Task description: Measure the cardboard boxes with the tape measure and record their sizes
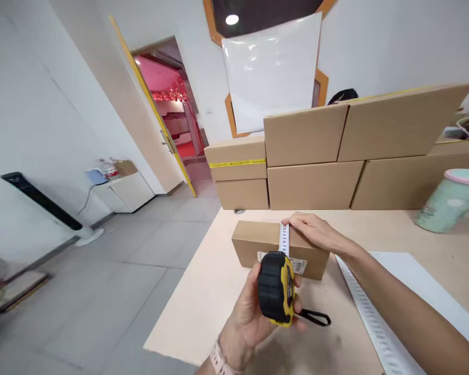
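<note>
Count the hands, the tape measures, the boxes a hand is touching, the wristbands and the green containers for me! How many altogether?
Left hand and right hand: 2
Tape measure: 1
Touched box: 1
Pink wristband: 1
Green container: 1
Total: 6

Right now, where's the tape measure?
In the head view's lower middle, the tape measure is in the left hand, in front of the small box.

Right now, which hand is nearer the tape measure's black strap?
Left. The left hand grips the tape measure, with the black strap looping out beside it; the right hand is farther off, on top of the cardboard box.
</note>
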Demonstrator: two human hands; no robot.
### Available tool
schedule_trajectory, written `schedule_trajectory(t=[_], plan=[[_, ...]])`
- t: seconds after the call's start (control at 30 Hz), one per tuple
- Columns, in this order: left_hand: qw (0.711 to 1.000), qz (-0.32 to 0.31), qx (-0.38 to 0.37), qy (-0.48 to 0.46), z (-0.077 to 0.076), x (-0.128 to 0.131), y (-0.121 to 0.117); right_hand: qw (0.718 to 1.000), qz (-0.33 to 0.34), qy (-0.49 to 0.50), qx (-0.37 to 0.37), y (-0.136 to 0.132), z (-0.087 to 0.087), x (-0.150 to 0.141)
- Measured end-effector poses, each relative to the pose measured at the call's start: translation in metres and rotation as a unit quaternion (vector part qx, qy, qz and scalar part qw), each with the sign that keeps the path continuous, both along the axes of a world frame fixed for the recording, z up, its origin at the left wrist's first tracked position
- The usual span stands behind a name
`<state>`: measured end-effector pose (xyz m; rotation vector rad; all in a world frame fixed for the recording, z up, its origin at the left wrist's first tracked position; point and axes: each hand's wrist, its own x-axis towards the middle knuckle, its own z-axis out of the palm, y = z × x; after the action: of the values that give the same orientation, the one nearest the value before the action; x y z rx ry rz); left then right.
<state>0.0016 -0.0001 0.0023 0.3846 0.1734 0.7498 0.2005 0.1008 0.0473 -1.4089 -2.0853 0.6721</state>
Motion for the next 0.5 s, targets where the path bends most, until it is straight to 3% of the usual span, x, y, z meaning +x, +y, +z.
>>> schedule_trajectory(t=[0.13,0.3,0.5], plan=[[0.999,0.02,0.028,0.014,-0.001,0.001,-0.006,1.0,-0.002,-0.01,0.001,-0.003,0.002,0.0],[0.991,0.057,0.118,0.007,-0.005,-0.007,-0.03,1.0,-0.006,-0.027,0.001,-0.01,0.002,-0.001],[0.977,0.106,0.176,0.054,0.015,-0.044,-0.052,0.99,0.059,-0.112,0.067,-0.028,-0.002,0.0]])
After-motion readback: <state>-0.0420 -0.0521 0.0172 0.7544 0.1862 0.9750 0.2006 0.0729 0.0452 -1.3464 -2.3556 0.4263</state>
